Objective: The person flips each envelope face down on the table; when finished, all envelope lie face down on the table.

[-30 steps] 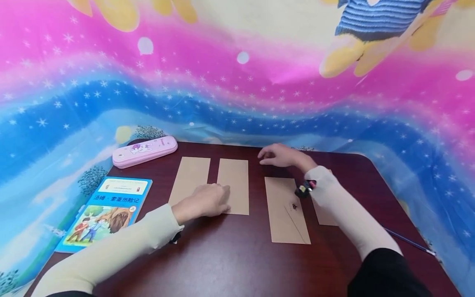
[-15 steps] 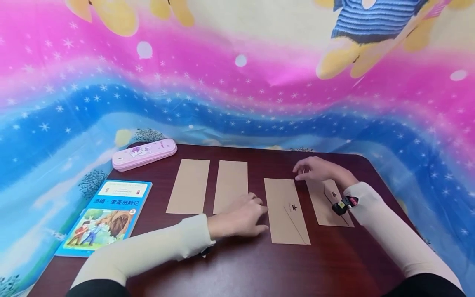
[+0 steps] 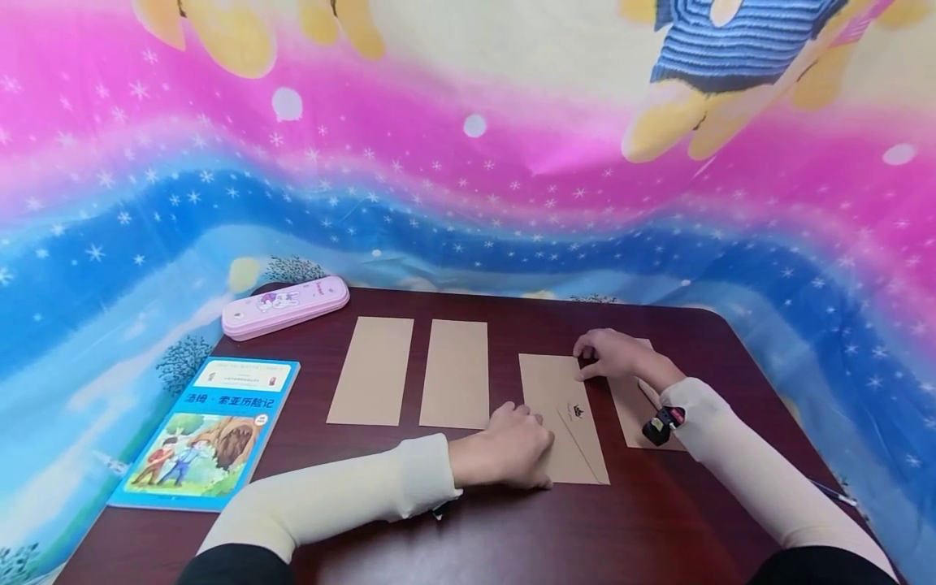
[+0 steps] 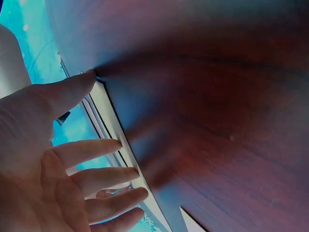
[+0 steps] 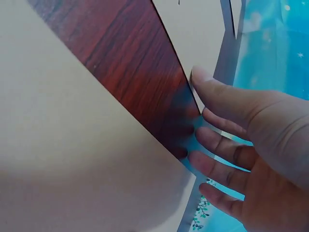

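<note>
A brown paper envelope [image 3: 561, 386] with a small crown print and slanted flap line lies right of the table's middle. My left hand [image 3: 512, 448] rests at its left edge, thumb at the near corner. In the left wrist view, the fingertips [image 4: 130, 174] line up along the envelope's edge, fairly straight. My right hand [image 3: 616, 356] is at the same envelope's far right corner, thumb tip on its edge and fingers loosely bent in the right wrist view. Under the right wrist lies another brown envelope [image 3: 636, 406], partly covered by the hand and forearm.
Two plain brown envelopes, one [image 3: 370, 370] beside the other [image 3: 455, 374], lie left of centre on the dark red table [image 3: 409, 536]. A blue picture book [image 3: 205, 439] and a pink pencil case [image 3: 285, 307] lie at the left. A thin blue stick [image 3: 834, 492] lies by the right edge.
My left hand has moved right, from the second envelope to the left edge of the third. My right hand has moved right and nearer, to that envelope's far right corner.
</note>
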Demonstrator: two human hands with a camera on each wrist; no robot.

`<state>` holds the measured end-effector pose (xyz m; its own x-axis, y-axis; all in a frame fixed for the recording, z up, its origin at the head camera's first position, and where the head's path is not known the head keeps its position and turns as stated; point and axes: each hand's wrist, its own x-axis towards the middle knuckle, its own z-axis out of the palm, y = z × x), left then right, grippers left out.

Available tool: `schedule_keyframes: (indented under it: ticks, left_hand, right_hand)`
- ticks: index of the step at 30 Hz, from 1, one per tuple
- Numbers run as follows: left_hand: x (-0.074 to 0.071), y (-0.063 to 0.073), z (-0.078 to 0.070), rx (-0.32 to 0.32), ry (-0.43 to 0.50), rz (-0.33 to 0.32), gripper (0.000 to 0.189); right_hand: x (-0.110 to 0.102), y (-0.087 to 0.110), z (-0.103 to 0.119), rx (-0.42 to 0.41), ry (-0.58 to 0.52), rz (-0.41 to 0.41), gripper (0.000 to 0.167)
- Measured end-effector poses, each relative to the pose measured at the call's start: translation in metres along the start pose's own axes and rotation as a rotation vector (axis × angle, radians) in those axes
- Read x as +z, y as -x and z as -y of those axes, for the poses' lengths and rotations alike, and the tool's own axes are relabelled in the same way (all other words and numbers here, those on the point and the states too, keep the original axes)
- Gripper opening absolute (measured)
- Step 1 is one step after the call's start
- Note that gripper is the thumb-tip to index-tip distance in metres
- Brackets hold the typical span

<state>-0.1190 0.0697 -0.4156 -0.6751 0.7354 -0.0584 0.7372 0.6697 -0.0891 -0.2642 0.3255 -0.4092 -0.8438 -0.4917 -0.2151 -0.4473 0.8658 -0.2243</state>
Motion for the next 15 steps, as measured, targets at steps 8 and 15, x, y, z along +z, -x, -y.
schedule_keyframes:
  ticks: [8,15]
  left_hand:
    - [0.001,-0.006,-0.002,-0.047,0.071,0.012,0.047]
    - [0.001,-0.007,-0.003,-0.057,0.111,0.053,0.045]
  right_hand:
    - [-0.002,-0.002,-0.001,0.008,-0.048,0.049,0.016]
    - [-0.005,-0.008,-0.009,-0.074,-0.099,-0.006,0.017]
